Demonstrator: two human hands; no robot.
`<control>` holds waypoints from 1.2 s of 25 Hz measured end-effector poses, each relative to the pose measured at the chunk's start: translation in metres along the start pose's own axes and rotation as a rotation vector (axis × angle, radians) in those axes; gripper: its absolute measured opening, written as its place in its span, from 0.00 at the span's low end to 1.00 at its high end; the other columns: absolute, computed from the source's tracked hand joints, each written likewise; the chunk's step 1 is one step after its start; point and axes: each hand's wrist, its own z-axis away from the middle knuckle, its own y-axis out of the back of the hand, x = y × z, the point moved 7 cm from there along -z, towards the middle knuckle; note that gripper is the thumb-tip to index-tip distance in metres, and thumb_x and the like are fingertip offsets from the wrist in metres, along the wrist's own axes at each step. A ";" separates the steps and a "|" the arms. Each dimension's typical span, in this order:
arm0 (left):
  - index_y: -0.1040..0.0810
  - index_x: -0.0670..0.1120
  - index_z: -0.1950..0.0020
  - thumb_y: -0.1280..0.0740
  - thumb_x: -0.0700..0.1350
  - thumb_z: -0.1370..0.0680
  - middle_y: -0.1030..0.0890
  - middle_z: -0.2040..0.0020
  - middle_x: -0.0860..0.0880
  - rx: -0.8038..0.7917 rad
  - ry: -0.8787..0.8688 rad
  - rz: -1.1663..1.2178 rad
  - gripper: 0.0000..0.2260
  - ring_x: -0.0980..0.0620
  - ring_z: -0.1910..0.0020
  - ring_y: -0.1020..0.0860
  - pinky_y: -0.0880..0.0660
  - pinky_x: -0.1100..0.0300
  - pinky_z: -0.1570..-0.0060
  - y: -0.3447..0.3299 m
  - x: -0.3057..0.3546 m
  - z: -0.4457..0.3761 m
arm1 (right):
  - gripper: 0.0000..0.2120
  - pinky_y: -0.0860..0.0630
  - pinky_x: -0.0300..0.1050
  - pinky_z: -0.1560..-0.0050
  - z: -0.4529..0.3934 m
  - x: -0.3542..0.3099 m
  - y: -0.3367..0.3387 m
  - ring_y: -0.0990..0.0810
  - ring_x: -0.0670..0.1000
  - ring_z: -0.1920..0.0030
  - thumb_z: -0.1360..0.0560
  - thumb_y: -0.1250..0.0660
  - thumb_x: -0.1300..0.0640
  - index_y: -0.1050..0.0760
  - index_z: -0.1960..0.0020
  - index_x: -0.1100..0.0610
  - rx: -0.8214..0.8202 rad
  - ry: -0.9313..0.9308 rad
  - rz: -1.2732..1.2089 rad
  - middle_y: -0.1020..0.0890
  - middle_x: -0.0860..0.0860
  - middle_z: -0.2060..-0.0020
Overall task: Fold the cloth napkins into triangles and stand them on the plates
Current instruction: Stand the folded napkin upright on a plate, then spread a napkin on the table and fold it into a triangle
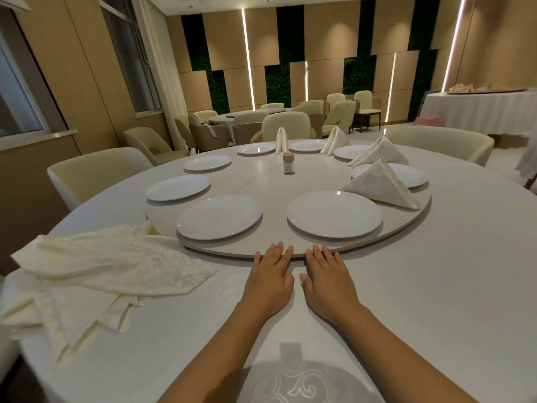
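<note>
Fingers (278, 251) flat and spread, gripping nothing, tips just touching the near rim of the turntable (290, 181). Left hand (268, 279) and right hand (327, 282) side by side, palms down on the tablecloth (436, 286). Two bare plates (219, 216) right past the fingertips. Loose pile of unfolded napkins (96, 269) near left. Folded triangle napkins (380, 184) standing on far-right plates. Small shaker (288, 164) mid-turntable.
</note>
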 end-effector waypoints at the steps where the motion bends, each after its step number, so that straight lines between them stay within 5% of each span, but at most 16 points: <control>1: 0.50 0.51 0.21 0.49 0.46 0.17 0.51 0.21 0.51 -0.007 -0.012 0.035 0.24 0.55 0.22 0.55 0.65 0.57 0.27 0.001 0.000 0.001 | 0.28 0.61 0.49 0.25 0.000 0.000 0.002 0.56 0.53 0.23 0.18 0.53 0.46 0.53 0.22 0.57 0.011 -0.010 -0.006 0.50 0.53 0.22; 6: 0.29 0.46 0.30 0.41 0.47 0.18 0.28 0.30 0.47 0.322 0.268 0.232 0.17 0.48 0.31 0.31 0.38 0.56 0.30 0.046 -0.052 0.032 | 0.24 0.54 0.46 0.25 0.003 -0.016 0.014 0.46 0.51 0.24 0.18 0.48 0.50 0.43 0.24 0.55 0.088 0.040 -0.141 0.39 0.51 0.25; 10: 0.29 0.46 0.30 0.42 0.55 0.19 0.29 0.29 0.44 0.199 0.531 -0.118 0.21 0.45 0.29 0.34 0.40 0.51 0.30 0.054 -0.126 0.071 | 0.22 0.40 0.45 0.28 0.011 -0.041 0.012 0.34 0.51 0.29 0.19 0.44 0.49 0.36 0.27 0.53 0.014 0.113 -0.310 0.30 0.50 0.30; 13: 0.16 0.45 0.46 0.32 0.49 0.23 0.17 0.45 0.47 0.292 0.542 0.150 0.11 0.48 0.45 0.21 0.29 0.57 0.45 0.065 -0.141 0.087 | 0.21 0.33 0.43 0.33 0.020 -0.052 0.002 0.29 0.50 0.33 0.19 0.43 0.48 0.36 0.27 0.50 -0.111 0.081 -0.476 0.26 0.50 0.33; 15: 0.15 0.44 0.56 0.28 0.43 0.26 0.15 0.53 0.47 0.331 0.549 0.279 0.03 0.50 0.53 0.20 0.30 0.61 0.52 0.073 -0.140 0.092 | 0.21 0.32 0.42 0.34 0.028 -0.059 -0.002 0.28 0.49 0.33 0.19 0.43 0.48 0.35 0.27 0.49 -0.161 0.089 -0.537 0.26 0.49 0.33; 18: 0.15 0.42 0.52 0.27 0.38 0.27 0.16 0.53 0.45 0.364 0.589 0.405 0.05 0.52 0.55 0.21 0.30 0.64 0.51 0.084 -0.142 0.102 | 0.20 0.32 0.42 0.34 0.038 -0.064 0.001 0.27 0.48 0.34 0.19 0.42 0.48 0.34 0.28 0.48 -0.176 0.091 -0.600 0.26 0.48 0.33; 23: 0.16 0.45 0.46 0.29 0.41 0.25 0.18 0.58 0.51 0.101 0.576 0.888 0.08 0.59 0.64 0.24 0.29 0.69 0.66 0.087 -0.084 0.127 | 0.20 0.37 0.38 0.34 0.059 -0.078 0.014 0.34 0.44 0.30 0.19 0.44 0.45 0.38 0.28 0.38 -0.234 0.155 -0.789 0.34 0.42 0.29; 26: 0.16 0.43 0.46 0.30 0.44 0.27 0.18 0.60 0.48 -0.072 0.448 1.259 0.11 0.55 0.63 0.23 0.27 0.66 0.63 0.095 -0.042 0.140 | 0.16 0.36 0.33 0.38 0.074 -0.091 0.033 0.36 0.41 0.31 0.21 0.45 0.42 0.36 0.33 0.32 -0.290 0.198 -0.979 0.37 0.36 0.30; 30: 0.21 0.37 0.40 0.31 0.43 0.27 0.18 0.51 0.43 -0.213 0.305 1.554 0.17 0.51 0.56 0.19 0.21 0.60 0.59 0.118 -0.008 0.155 | 0.20 0.31 0.40 0.40 0.090 -0.105 0.056 0.25 0.41 0.38 0.26 0.41 0.41 0.25 0.38 0.46 -0.290 0.256 -1.224 0.22 0.42 0.39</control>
